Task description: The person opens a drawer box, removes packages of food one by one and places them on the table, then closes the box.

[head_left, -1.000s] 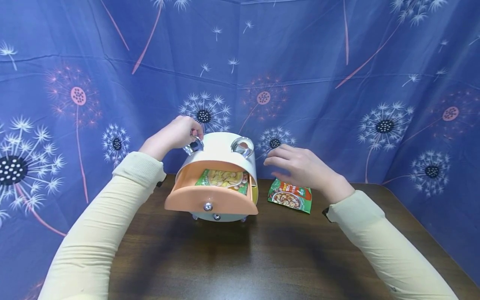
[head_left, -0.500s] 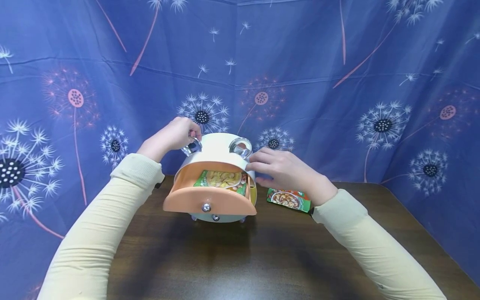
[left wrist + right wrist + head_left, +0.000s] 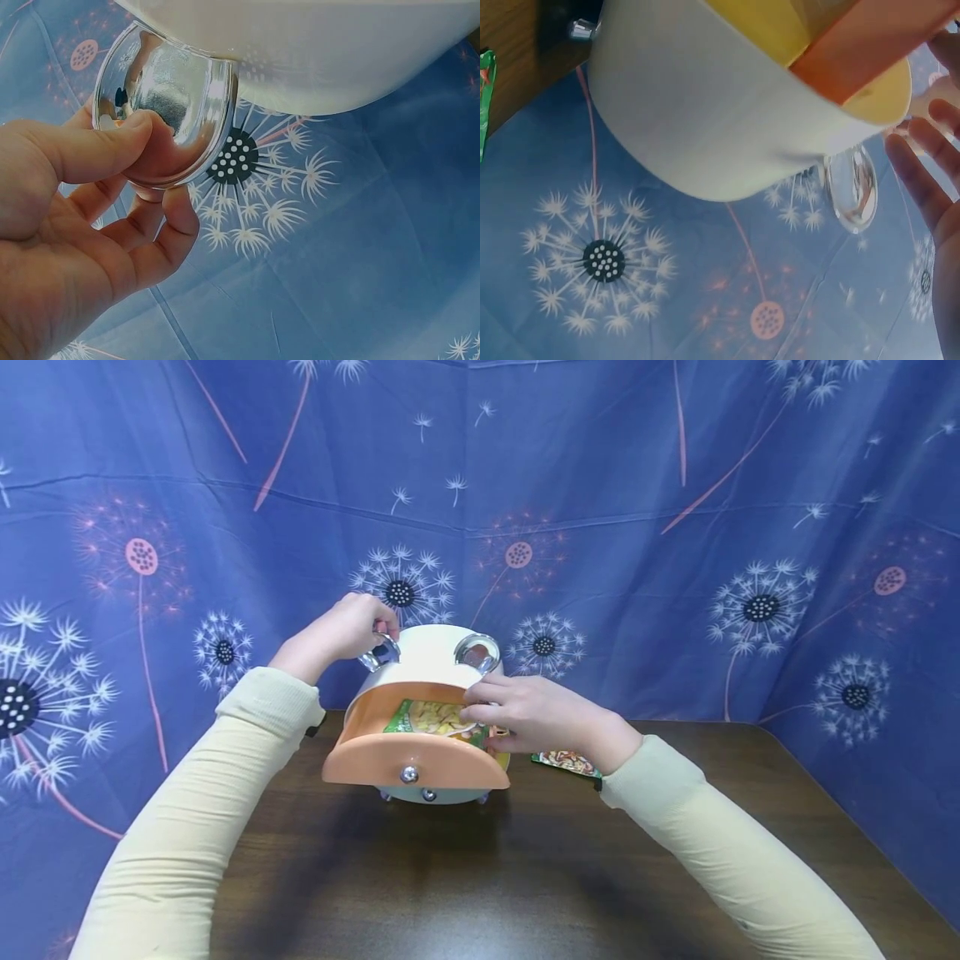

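Note:
A white rounded drawer box [image 3: 427, 652] with two shiny silver ear-like knobs stands on the table. My left hand [image 3: 341, 628] holds its left silver knob [image 3: 176, 86], thumb on the face and fingers behind. The orange drawer [image 3: 457, 767] is pulled out, with a green and yellow food packet [image 3: 427, 717] lying inside. Over the drawer's right side is my right hand [image 3: 551, 718], fingers extended toward the packet and partly covering it. Whether the fingertips touch the packet cannot be seen. In the right wrist view those fingers are spread, nothing visible between them.
A second food packet [image 3: 566, 762] lies on the brown table [image 3: 420, 885] right of the box, partly hidden by my right wrist. A lower drawer with a small silver knob [image 3: 429, 794] sits beneath the orange one. Blue dandelion-print cloth [image 3: 630, 552] hangs behind.
My right hand has moved left, from above the packet on the table to the opening of the orange drawer. The left hand keeps its hold on the silver knob.

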Demonstrator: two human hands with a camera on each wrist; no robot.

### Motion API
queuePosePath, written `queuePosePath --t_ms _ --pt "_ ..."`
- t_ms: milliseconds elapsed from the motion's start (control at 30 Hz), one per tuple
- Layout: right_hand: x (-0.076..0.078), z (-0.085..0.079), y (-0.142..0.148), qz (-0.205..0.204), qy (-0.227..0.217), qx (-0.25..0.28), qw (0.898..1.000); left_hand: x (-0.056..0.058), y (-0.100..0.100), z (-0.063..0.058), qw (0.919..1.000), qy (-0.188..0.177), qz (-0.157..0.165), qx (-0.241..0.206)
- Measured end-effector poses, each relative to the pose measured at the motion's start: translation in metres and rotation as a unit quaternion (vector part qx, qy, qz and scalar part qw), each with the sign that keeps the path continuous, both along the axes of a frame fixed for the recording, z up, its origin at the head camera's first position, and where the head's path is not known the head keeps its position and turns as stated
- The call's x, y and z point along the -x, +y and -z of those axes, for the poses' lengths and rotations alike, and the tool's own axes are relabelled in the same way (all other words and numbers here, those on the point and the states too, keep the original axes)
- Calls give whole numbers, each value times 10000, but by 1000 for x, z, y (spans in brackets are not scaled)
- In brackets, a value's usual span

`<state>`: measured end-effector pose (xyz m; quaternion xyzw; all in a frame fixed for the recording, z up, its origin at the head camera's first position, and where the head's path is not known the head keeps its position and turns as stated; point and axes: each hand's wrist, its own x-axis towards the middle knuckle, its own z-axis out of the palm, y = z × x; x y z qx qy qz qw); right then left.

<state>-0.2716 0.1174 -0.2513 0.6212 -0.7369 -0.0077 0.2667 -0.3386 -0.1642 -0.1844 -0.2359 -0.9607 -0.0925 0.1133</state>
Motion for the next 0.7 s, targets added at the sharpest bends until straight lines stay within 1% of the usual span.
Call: queuePosePath --t_ms 167,333,567,700 --pt "0 -1 -9 -45 -57 -230 9997 -1 0 0 10000 -19 -19 -22" --pt "1 -3 -14 26 -17 -400 9992 0 -2 0 10000 1 39 -13" --pt "0 -4 -23 -78 -78 -457 9989 2 -1 -1 10000 -40 26 -35" --pt "0 -2 -26 -45 -119 -507 9986 2 -1 0 10000 -8 44 -12"
